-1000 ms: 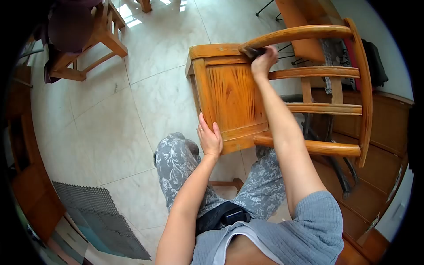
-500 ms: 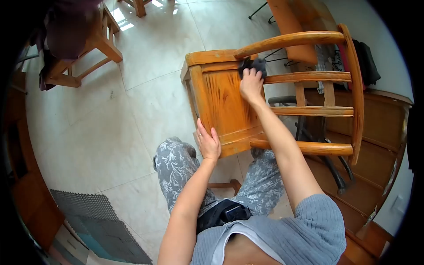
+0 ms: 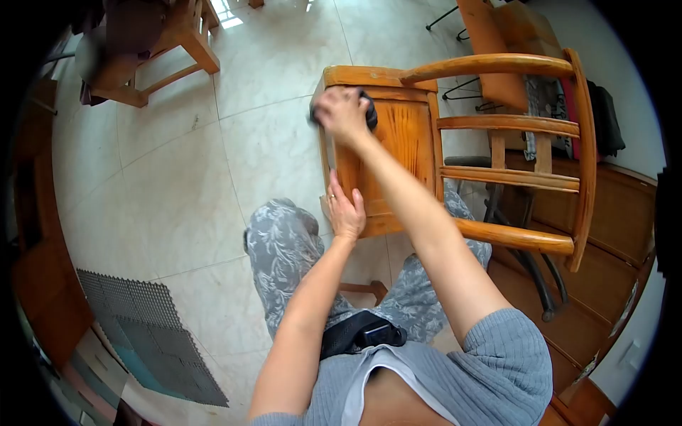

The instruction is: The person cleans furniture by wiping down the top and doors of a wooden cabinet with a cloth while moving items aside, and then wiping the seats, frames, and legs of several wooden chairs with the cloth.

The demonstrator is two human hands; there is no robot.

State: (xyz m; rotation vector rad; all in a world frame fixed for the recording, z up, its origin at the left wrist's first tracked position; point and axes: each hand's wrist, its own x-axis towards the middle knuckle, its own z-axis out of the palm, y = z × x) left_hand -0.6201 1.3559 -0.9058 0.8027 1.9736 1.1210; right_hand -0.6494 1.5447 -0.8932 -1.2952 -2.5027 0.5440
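Observation:
A varnished wooden chair (image 3: 403, 153) lies before me with its slatted backrest pointing right. At the far front corner of its seat, my right hand (image 3: 342, 117) is closed on a dark cloth (image 3: 370, 110) pressed to the wood. The hand is slightly blurred, and it covers part of the cloth. My left hand (image 3: 347, 213) rests on the near front corner of the seat, fingers stretched out along the edge, with a ring on one finger.
A wooden stool (image 3: 202, 53) with dark fabric stands at upper left. Grey perforated mats (image 3: 153, 344) lie at lower left. Behind the backrest are a black metal frame (image 3: 529, 273), an orange panel (image 3: 501, 89) and a wooden cabinet (image 3: 611, 220).
My right hand has swept the cloth from beside the backrest across to the seat's front edge. My left hand stays on the near corner. The whole view has shifted slightly.

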